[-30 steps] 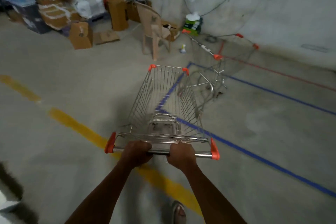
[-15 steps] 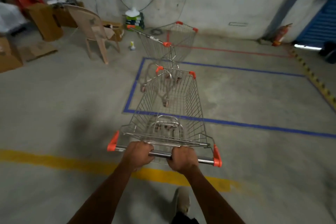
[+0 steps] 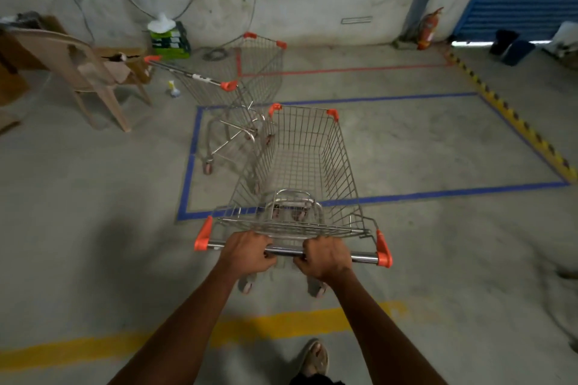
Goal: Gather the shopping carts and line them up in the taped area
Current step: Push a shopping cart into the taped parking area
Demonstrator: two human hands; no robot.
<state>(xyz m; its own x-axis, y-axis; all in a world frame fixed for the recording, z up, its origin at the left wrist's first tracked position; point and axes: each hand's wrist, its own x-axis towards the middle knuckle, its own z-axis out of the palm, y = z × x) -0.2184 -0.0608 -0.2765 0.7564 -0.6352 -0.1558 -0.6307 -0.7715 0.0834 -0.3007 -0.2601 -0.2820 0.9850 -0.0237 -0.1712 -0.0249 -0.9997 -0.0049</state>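
Closest to the person, the left hand [image 3: 248,251] and the right hand [image 3: 325,258] both wrap tightly around the shiny bar [image 3: 287,251] at the back of a cart [image 3: 300,172]. The fingers curl all the way round it. That bar is the best place to hold, because it is smooth, hard and made for pushing. The orange ends stop the hands from sliding off.

The cart is made of stiff wire and has nothing in it, so it is probably light and rolls easily on its little wheels. It may swing sideways if one hand pushes harder than the other.

The front of the cart sits over the blue tape [image 3: 438,194] on the floor, while the bar and back wheels are outside the box.

Farther on, a second cart [image 3: 237,94] stands at the far left corner of the box, turned at a slant. The two carts are very near, maybe touching.

Beyond that is a chair [image 3: 78,72].
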